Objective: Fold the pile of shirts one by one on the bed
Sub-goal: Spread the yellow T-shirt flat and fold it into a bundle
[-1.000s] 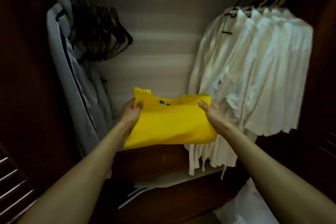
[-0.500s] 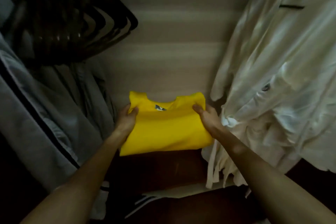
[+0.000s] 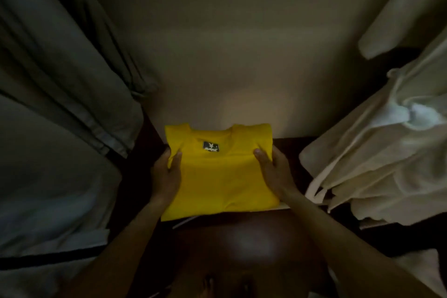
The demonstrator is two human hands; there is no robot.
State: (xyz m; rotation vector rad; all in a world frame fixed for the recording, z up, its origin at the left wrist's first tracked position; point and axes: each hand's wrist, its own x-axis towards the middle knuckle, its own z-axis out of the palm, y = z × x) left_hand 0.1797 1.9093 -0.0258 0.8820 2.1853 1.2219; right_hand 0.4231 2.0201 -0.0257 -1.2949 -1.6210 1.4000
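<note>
A folded yellow shirt [image 3: 221,172] with a black neck label lies flat low inside a dim wardrobe, its collar toward the back wall. My left hand [image 3: 167,174] grips its left edge, thumb on top. My right hand [image 3: 272,172] grips its right edge the same way. The shirt sits over a dark wooden shelf [image 3: 295,143], and a thin white edge shows under its front corner. Whether the shirt rests fully on the shelf or is still held above it is unclear.
Grey garments [image 3: 60,104] hang close on the left. White shirts [image 3: 387,152] hang close on the right. The pale back wall [image 3: 229,55] stands behind the shirt. A dark wooden front [image 3: 242,244] lies below it.
I have leaned deep into the wardrobe and both hands have carried the yellow shirt forward and down, from mid-air to the low shelf by the back wall. The rail and hangers have left view.
</note>
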